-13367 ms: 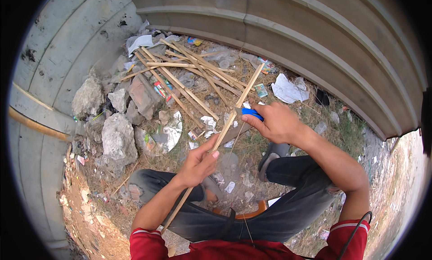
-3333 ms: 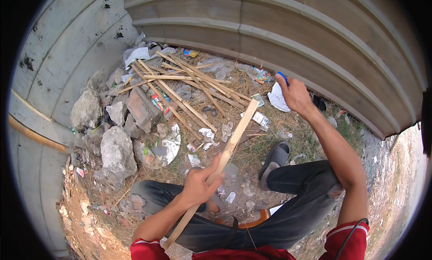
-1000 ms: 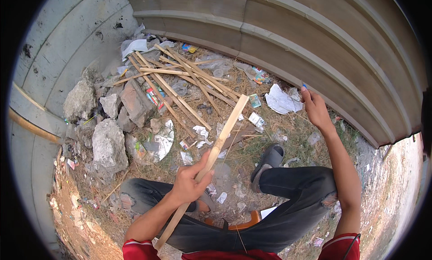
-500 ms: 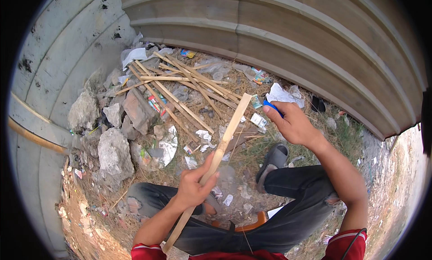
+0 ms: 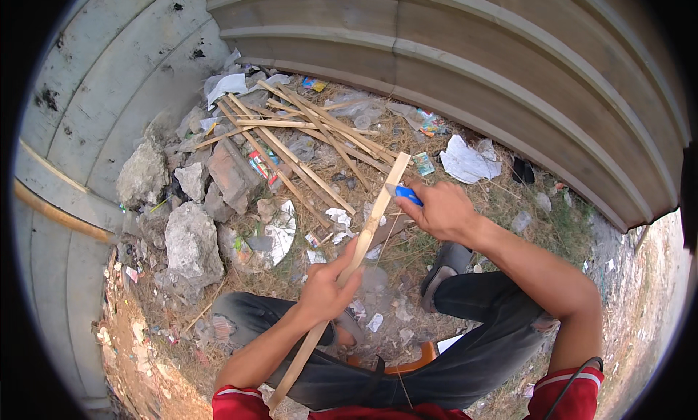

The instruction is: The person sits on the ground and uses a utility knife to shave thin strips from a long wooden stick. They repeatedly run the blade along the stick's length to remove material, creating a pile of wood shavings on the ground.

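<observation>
My left hand [image 5: 331, 285] is closed round the lower half of a long pale wooden strip [image 5: 372, 220], which slants from my lap up and away to the right. In my right hand [image 5: 445, 210] is a blue-handled utility knife [image 5: 407, 194]. Its short blade meets the right edge of the strip a little below the far end. A darker knot mark shows on the strip between the knife and my left hand. The near end of the strip passes over my left thigh by the red sleeve.
Several loose wooden strips [image 5: 291, 140] lie crossed ahead on the littered ground. Grey rocks [image 5: 193, 242] are heaped at left. Corrugated metal sheeting [image 5: 465, 53] stands behind, and a pale panel wall [image 5: 80, 93] at left. Part of an orange seat [image 5: 414, 362] shows between my legs.
My right hand has moved down and left, bringing the knife from beyond the strip's right side onto its edge. My left hand keeps hold of the strip, shifted slightly.
</observation>
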`<state>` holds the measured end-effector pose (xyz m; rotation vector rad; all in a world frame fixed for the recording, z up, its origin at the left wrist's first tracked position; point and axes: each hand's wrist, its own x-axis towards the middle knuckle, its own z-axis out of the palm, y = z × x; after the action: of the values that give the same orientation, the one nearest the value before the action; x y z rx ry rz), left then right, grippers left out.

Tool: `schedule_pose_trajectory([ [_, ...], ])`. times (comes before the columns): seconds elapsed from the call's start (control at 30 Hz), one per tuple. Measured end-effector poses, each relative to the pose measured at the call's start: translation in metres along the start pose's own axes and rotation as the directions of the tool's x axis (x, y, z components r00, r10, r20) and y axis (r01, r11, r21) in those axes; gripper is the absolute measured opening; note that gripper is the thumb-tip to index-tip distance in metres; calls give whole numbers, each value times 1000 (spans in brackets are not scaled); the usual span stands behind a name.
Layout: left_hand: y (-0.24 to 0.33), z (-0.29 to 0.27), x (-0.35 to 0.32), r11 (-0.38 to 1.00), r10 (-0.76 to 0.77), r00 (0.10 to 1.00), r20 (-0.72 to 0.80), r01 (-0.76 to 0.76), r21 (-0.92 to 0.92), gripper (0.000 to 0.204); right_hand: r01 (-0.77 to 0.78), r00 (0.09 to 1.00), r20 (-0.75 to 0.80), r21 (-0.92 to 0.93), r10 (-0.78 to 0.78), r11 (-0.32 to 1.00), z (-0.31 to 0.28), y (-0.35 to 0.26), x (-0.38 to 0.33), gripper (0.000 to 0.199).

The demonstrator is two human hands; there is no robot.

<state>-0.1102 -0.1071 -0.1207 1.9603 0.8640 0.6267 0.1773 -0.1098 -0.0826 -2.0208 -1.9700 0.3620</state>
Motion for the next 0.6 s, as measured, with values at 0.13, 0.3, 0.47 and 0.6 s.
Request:
schedule_pose_trajectory([
  [0.13,0,-1,-24,996,88,992,94,-87,-15,56,-321,880,-330,114,341,940,-58,107,27,64],
  [0.3,0,4,-18,998,57,993,106,-52,-46,54,-69,858,-246,814,450,577,-110,106,-31,55],
  [0.47,8,3,-15,995,50,994,98,-41,-88,56,396,852,-456,883,-257,-253,-171,-29,-74,44],
  [0.6,13,1,-11,991,104,992,68,-98,-90,55,163,736,-438,855,-516,-493,-182,-62,-122,51],
])
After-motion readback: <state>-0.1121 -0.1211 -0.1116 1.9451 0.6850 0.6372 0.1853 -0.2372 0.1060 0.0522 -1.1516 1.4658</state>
